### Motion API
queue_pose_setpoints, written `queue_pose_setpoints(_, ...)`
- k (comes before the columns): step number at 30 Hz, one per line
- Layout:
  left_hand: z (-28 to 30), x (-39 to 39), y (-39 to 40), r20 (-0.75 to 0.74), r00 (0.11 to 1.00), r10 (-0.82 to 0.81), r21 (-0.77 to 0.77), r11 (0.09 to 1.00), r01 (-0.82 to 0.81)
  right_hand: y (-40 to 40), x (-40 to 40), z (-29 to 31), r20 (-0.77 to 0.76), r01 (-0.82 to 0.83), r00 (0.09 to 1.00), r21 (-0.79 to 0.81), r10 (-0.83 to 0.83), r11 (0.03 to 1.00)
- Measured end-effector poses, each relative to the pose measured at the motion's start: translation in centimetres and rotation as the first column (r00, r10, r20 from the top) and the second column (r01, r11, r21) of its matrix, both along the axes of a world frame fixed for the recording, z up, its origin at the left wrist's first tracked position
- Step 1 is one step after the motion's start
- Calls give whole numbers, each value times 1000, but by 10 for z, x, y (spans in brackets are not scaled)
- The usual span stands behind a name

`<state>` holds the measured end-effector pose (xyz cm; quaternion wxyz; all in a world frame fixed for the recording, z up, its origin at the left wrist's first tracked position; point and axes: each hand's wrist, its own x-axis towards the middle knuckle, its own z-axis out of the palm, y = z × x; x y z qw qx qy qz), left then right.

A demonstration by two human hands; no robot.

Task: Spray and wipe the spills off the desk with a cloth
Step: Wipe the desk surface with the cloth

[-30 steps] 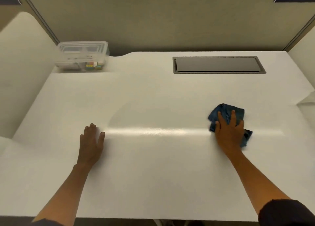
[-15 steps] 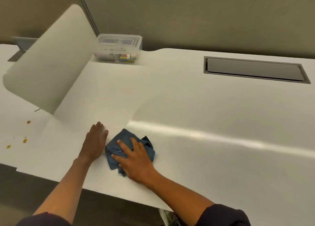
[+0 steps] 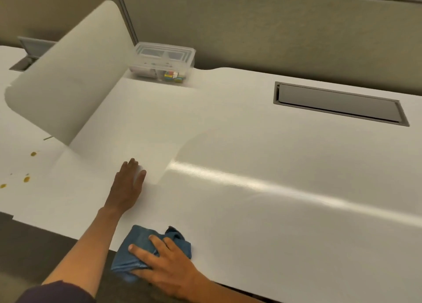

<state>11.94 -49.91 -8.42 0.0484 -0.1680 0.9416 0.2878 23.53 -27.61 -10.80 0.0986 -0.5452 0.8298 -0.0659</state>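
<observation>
My right hand presses flat, fingers spread, on the blue cloth at the desk's near edge, lower centre. My left hand lies flat above it, apart. Upper centre, a clear plastic box holds small coloured pieces. Brown spills dot the left.

Cloth partly under right hand

A clear plastic box with small coloured things inside stands at the back by the white divider; a grey hatch lies to its right
</observation>
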Motion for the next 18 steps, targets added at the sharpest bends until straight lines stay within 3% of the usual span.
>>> queue_pose_setpoints(5, -6, -3, 2, -7, 999, -32, -17, 999, 32, 11, -4, 0, -78, 39, 996, -39, -42, 998)
queue_pose_setpoints(10, -4, -21, 17, -25, 997, -71, -58, 996, 69, 53, -38, 7, -8, 383, 920, -193, -391, 903)
queue_pose_setpoints(12, -2, -29, 27, -51, 995, -87, -55, 995, 84, 83, -59, 9, -21, 536, 832, -226, -554, 814)
queue_pose_setpoints(15, 1, -44, 47, -98, 987, -128, -61, 991, 122, 150, -86, 11, 46, 746, 640, -277, -767, 605)
queue_pose_setpoints(18, 1, -57, 62, -111, 980, -163, -78, 985, 155, 233, -106, 15, 128, 924, 342, -225, -931, 309)
